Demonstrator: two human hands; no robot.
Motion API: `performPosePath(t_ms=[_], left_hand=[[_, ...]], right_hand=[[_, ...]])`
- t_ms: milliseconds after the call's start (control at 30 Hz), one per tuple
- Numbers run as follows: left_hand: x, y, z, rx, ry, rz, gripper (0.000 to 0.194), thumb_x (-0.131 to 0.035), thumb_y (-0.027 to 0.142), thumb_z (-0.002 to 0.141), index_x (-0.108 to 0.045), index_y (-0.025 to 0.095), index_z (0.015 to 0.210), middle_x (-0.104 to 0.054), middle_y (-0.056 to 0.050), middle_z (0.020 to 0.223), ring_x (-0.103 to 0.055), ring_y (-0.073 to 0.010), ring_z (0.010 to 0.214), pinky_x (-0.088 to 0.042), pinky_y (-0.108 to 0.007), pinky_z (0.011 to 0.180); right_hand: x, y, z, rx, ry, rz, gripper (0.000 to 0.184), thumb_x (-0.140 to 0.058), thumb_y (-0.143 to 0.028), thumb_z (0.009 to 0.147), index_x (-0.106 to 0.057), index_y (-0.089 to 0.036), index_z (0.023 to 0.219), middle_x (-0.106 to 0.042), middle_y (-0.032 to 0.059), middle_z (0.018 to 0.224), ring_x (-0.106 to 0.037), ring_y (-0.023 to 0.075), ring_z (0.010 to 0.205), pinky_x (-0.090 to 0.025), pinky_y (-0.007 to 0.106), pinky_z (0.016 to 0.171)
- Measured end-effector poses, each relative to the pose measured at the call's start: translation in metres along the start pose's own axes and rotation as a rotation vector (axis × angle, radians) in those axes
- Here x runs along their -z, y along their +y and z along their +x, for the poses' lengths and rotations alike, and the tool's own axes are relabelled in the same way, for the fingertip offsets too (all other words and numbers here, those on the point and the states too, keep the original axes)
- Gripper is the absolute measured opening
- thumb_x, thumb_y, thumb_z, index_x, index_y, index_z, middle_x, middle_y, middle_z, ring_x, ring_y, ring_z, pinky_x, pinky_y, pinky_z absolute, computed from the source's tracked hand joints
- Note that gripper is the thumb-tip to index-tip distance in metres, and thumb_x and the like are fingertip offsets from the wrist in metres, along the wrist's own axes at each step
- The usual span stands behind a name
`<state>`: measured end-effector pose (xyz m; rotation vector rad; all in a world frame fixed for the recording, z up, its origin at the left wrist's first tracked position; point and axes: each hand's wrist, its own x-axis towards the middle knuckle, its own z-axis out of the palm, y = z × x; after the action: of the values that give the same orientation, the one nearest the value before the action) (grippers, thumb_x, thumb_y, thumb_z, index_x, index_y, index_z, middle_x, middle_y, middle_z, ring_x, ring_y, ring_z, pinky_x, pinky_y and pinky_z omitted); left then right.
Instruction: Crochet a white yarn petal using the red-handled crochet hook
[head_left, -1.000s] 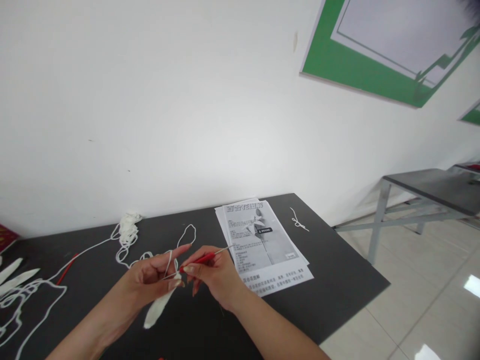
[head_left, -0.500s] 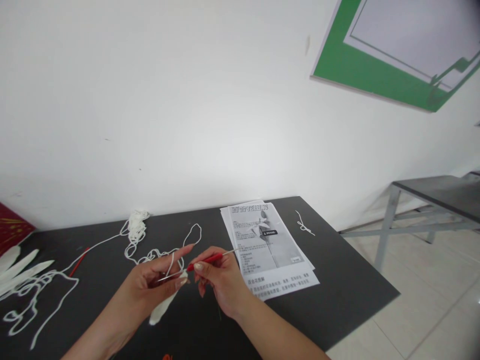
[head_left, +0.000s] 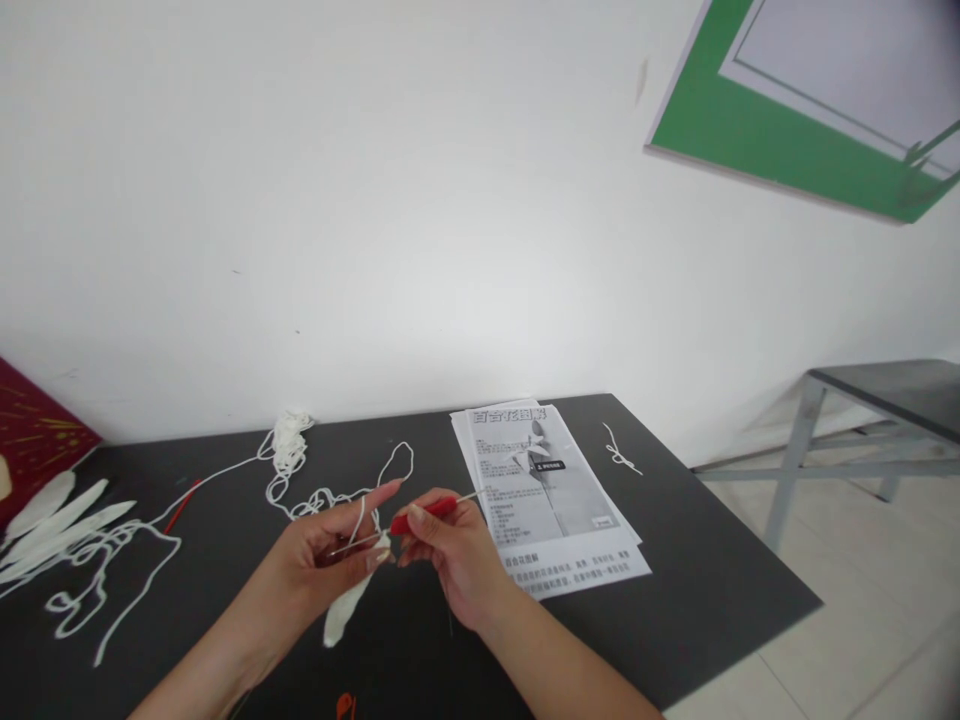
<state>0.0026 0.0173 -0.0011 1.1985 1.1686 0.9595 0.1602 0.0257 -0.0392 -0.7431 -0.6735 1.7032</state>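
My left hand (head_left: 337, 550) pinches a narrow white crocheted petal (head_left: 346, 610), which hangs down below the fingers. White yarn (head_left: 407, 460) wraps over the raised left index finger and loops up behind it. Between finger and thumb, my right hand (head_left: 450, 545) grips the red handle of a crochet hook (head_left: 424, 514). The hook's metal shaft reaches left into the work at the petal's top, and another thin metal end sticks out to the right over the paper. Where the hook tip meets the stitches is too small to make out.
Printed sheets (head_left: 555, 500) lie right of my hands, with a short yarn scrap (head_left: 621, 447) beyond. Leftward are a yarn heap (head_left: 290, 440), tangled strands, several white petals (head_left: 64, 525), a red stick (head_left: 182, 505) and a dark red box (head_left: 37, 440). An orange object (head_left: 345, 706) sits at the near edge.
The view has swung left, so everything appears further right and more of the red box shows. Both hands keep their grip; the hook handle has tilted slightly in my right hand.
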Motion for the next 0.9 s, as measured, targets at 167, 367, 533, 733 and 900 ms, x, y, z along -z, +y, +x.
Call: performPosePath(t_ms=[167,367,533,733,900], left_hand=[[0.006,-0.003,0.0,-0.007,-0.112,-0.003,0.05,-0.075,0.029,0.074,-0.067,0.022,0.123,-0.059,0.0,0.067,-0.056,-0.0175,0.067,-0.044,-0.028,0.064],[0.007,-0.003,-0.003,0.005,-0.146,-0.067,0.054,-0.076,0.027,0.074,-0.065,0.024,0.126,-0.049,0.005,0.067,-0.044,-0.0113,0.06,-0.035,-0.023,0.056],[0.006,-0.002,-0.004,0.012,-0.178,-0.118,0.054,-0.075,0.023,0.075,-0.064,0.025,0.127,-0.044,0.006,0.064,-0.038,-0.0093,0.058,-0.032,-0.022,0.055],[0.006,0.004,-0.007,0.044,-0.188,-0.139,0.053,-0.077,0.021,0.073,-0.066,0.027,0.125,-0.047,0.006,0.063,-0.039,-0.0086,0.056,-0.031,-0.021,0.053],[0.006,0.008,-0.009,0.04,-0.214,-0.106,0.053,-0.076,0.021,0.074,-0.065,0.024,0.125,-0.054,0.004,0.064,-0.045,-0.0096,0.057,-0.034,-0.021,0.054]], right_hand=[[-0.003,-0.005,-0.002,-0.03,-0.015,0.029,0.028,-0.084,-0.038,0.066,-0.068,-0.014,0.069,-0.067,0.0005,0.065,-0.056,0.0092,0.053,-0.05,0.021,0.05],[-0.005,-0.009,-0.005,-0.054,-0.03,0.033,0.028,-0.082,-0.038,0.069,-0.066,-0.015,0.068,-0.064,-0.0008,0.064,-0.054,0.0083,0.053,-0.05,0.02,0.049],[-0.006,-0.009,-0.007,-0.025,-0.02,-0.018,0.027,-0.082,-0.036,0.07,-0.065,-0.015,0.068,-0.067,0.0002,0.066,-0.056,0.0086,0.052,-0.05,0.021,0.05],[-0.004,-0.013,-0.009,-0.005,-0.018,-0.044,0.025,-0.082,-0.035,0.071,-0.065,-0.015,0.068,-0.07,0.0003,0.066,-0.059,0.0089,0.049,-0.051,0.021,0.05],[-0.002,-0.02,-0.007,-0.012,-0.054,-0.07,0.023,-0.083,-0.031,0.069,-0.066,-0.015,0.067,-0.069,-0.0001,0.063,-0.06,0.0091,0.051,-0.052,0.02,0.052]])
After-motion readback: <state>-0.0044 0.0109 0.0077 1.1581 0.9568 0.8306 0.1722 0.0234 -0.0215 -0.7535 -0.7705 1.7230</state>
